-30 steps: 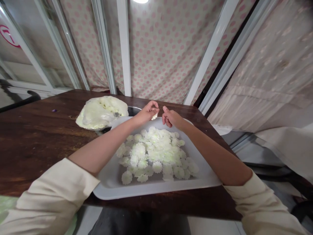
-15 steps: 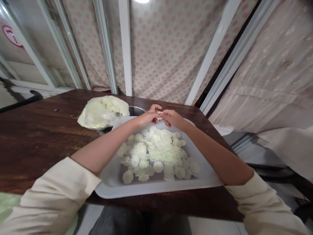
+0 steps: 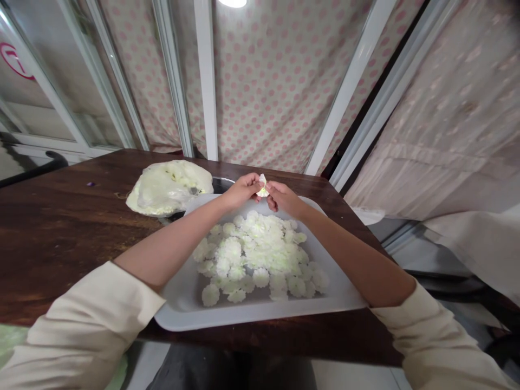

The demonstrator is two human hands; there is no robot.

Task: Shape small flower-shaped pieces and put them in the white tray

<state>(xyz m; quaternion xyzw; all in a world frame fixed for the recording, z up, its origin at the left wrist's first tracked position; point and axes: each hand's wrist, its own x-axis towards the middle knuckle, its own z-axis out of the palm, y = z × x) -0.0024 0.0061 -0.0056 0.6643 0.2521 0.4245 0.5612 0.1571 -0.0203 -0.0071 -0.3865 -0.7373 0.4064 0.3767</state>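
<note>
Both of my hands meet above the far edge of a grey tray (image 3: 182,303). My left hand (image 3: 241,190) and my right hand (image 3: 284,197) pinch one small white flower (image 3: 262,188) between their fingertips. Below them, a heap of several white flowers (image 3: 260,254) covers the middle of the tray. The tray rests on a dark wooden table (image 3: 60,238).
A clear plastic bag of white flowers (image 3: 168,186) lies on the table behind the tray to the left, partly over a dark metal bowl (image 3: 221,184). A polka-dot curtain and white frames stand behind the table. The table's right edge drops off near my right arm.
My hands have come together. One second ago the left hand alone held the flower and the right was apart; now both pinch it, raised slightly.
</note>
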